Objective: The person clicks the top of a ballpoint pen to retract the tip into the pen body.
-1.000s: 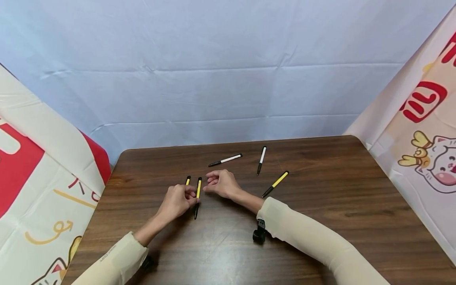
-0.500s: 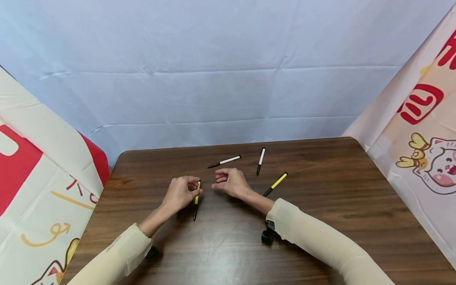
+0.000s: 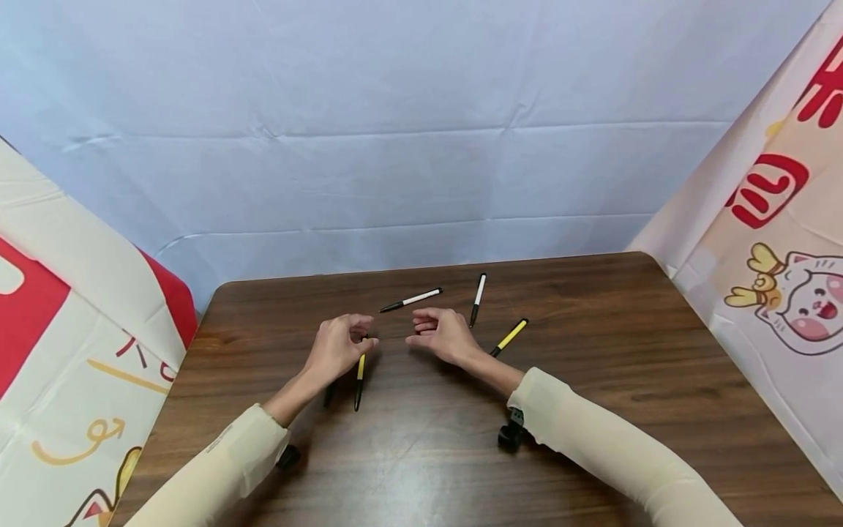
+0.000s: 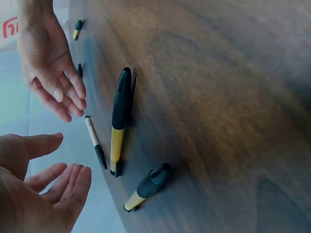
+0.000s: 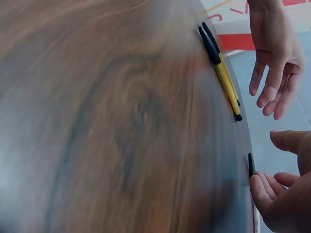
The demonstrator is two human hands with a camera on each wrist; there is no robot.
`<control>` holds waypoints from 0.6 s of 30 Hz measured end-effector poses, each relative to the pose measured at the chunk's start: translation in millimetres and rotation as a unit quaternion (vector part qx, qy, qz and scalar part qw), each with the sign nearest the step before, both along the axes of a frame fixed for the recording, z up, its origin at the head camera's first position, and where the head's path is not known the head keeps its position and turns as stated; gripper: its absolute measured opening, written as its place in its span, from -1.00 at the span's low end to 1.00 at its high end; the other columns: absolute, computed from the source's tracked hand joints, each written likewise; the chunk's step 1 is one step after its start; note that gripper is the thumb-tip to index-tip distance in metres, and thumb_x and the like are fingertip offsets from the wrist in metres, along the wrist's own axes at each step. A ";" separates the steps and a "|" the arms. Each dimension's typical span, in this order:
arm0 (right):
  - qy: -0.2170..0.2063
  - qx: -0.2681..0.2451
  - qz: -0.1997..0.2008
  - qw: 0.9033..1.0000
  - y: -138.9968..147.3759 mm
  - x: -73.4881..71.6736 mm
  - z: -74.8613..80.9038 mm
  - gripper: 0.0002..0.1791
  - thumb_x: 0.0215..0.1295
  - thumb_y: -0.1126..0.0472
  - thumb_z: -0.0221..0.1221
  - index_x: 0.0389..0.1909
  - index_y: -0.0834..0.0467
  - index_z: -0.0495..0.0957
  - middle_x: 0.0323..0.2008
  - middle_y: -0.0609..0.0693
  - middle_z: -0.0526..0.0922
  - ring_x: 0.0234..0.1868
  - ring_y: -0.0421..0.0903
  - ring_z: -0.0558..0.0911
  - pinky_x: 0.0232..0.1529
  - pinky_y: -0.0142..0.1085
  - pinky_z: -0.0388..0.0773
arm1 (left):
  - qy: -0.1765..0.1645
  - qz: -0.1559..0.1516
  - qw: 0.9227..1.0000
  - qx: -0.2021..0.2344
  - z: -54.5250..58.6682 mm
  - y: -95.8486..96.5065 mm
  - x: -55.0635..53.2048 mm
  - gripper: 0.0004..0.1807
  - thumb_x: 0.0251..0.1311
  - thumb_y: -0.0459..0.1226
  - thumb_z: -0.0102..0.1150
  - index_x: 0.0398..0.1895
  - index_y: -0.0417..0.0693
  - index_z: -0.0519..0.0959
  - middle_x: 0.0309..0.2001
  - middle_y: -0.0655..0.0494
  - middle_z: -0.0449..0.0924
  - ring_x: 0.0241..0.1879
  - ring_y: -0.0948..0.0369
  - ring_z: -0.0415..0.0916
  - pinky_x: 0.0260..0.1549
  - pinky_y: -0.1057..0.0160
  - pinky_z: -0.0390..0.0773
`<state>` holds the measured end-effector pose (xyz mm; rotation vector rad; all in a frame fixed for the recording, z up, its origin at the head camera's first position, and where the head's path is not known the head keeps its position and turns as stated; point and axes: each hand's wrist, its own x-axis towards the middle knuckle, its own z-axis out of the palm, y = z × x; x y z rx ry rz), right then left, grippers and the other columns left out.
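Note:
My left hand (image 3: 336,348) hovers over two yellow-and-black pens, its thumb and fingers spread apart with nothing between them. One yellow pen (image 3: 361,369) lies just under the thumb, pointing toward me. Beside it, the second yellow pen (image 4: 148,187) is mostly hidden by the hand in the head view, though the left wrist view shows it lying slightly apart. My right hand (image 3: 448,337) holds nothing and faces the left one, fingers loosely bent. Near it are a white-and-black pen (image 3: 421,296), another white pen (image 3: 478,293) and a third yellow pen (image 3: 512,337), partly covered by the wrist.
All the pens lie on a dark wood table (image 3: 626,366). A pale cloth backdrop (image 3: 408,183) hangs behind the far edge. Printed banners (image 3: 790,293) flank both sides. Each sleeve carries a small black wrist camera (image 3: 510,435).
My left hand has let go of the yellow pen; its thumb and fingers have parted, and it has moved slightly forward. My right hand has drifted rightward, away from the left.

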<state>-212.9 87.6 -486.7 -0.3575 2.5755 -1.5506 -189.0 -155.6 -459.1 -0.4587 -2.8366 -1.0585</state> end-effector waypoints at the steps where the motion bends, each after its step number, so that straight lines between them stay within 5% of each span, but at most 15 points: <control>1: 0.000 0.003 -0.002 1.000 2.4 -0.5 -0.4 -0.41 0.24 0.21 0.54 0.27 0.28 0.64 0.08 0.14 0.78 0.03 0.00 0.78 0.04 -0.22 0.74 | 0.000 0.000 1.000 0.001 0.1 0.8 -1.1 -0.56 0.23 -0.33 0.52 0.16 -0.30 0.69 0.01 -0.18 0.78 -0.07 -0.05 0.77 -0.08 -0.01 0.77; 18: 0.005 0.006 -0.011 1.000 28.6 -8.2 -0.1 -0.32 0.27 0.21 0.52 0.37 0.32 0.54 0.25 0.22 0.68 0.20 0.11 0.72 0.18 -0.16 0.70 | 0.010 -0.027 1.000 0.007 0.9 17.3 -21.6 -0.50 0.27 -0.33 0.50 0.26 -0.30 0.64 0.08 -0.17 0.75 0.04 -0.06 0.73 0.01 -0.04 0.74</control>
